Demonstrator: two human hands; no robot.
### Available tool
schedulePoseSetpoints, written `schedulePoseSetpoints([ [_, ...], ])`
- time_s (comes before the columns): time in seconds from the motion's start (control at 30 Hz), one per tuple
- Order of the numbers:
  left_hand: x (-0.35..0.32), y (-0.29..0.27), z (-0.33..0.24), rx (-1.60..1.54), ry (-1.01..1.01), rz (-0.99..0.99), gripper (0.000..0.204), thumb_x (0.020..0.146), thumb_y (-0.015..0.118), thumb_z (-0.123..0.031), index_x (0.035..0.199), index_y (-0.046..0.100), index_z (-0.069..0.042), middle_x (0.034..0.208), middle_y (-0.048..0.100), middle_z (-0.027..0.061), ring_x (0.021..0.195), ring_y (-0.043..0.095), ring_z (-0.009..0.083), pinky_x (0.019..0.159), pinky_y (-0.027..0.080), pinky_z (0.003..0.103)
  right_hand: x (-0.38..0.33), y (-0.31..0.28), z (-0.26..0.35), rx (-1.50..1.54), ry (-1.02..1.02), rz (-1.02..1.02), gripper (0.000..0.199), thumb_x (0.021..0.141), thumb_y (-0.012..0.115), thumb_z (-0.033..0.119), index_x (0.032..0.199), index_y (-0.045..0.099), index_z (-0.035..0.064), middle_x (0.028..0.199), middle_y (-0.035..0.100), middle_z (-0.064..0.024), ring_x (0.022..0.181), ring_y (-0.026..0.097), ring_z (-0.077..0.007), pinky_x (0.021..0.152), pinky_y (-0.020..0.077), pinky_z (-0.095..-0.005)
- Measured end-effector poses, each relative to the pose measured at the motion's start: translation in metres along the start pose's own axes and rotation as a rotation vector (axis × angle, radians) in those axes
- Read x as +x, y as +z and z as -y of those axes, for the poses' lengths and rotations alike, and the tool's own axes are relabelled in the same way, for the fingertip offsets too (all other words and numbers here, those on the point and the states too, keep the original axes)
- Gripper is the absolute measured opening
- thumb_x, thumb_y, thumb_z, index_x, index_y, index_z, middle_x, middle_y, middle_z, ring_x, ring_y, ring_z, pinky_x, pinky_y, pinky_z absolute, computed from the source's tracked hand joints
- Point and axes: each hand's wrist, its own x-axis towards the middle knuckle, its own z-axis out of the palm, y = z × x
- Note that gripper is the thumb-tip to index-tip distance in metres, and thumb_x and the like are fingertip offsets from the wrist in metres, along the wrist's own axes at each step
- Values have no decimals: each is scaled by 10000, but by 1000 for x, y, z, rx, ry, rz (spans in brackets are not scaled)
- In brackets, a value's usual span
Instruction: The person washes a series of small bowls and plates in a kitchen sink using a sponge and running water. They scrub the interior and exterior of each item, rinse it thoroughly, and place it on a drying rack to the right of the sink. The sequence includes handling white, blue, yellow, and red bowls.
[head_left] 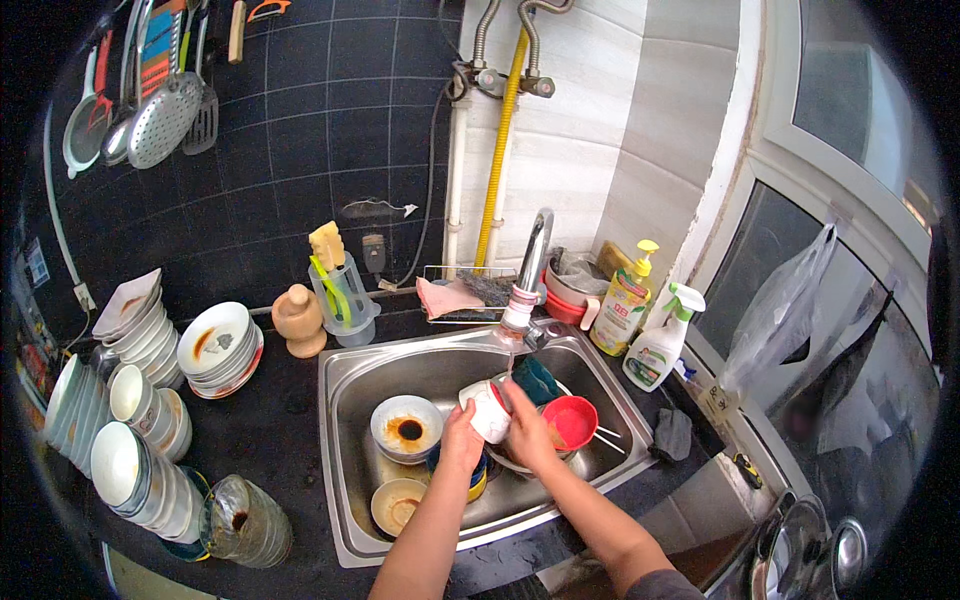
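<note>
Over the steel sink (pixel 340 480), under the tap (pixel 536 245), I hold a small white bowl (pixel 487 418) tilted, with some red at its upper edge. My left hand (pixel 461 440) is closed round its left side. My right hand (pixel 528 428) grips its right side; the undersides of the fingers are hidden. Below and beside my hands lie a stained white bowl (pixel 405 428), a smaller cream bowl (pixel 396 505), a red bowl (pixel 572 421) and a dark green cloth-like thing (pixel 535 380). A blue and yellow vessel (pixel 477 484) is partly hidden behind my left forearm.
Stacked bowls (pixel 125 465) and plates (pixel 215 345) crowd the left counter, near a clear plastic container (pixel 245 525). A wooden mortar (pixel 298 322) and utensil holder (pixel 346 305) stand behind. A yellow pump bottle (pixel 622 310) and spray bottle (pixel 660 345) stand right of the tap.
</note>
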Motion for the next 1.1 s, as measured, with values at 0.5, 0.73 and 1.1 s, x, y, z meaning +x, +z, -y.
schedulePoseSetpoints([
  [0.5,6,-10,3,-106,91,-47,269,878,509,-160,1107,473,-23,1093,562,92,1016,542,201,887,423,343,-5,13,-7,132,133,-183,173,752,627,57,922,597,50,944,532,-50,864,514,-136,713,417,-236],
  [0.73,4,-12,-2,-92,58,-35,282,886,491,-154,1125,460,-8,1098,555,105,1029,534,218,890,424,363,-2,12,10,-79,-48,-169,217,724,635,118,926,576,66,1036,519,-105,999,482,-272,882,354,-339],
  [1.1,-9,10,-6,34,10,91,342,886,487,-146,1192,425,-5,1188,513,106,1097,497,219,960,383,375,7,2,-39,569,332,-265,377,939,388,248,1241,448,30,1208,492,-115,1102,457,-166,961,320,-272],
])
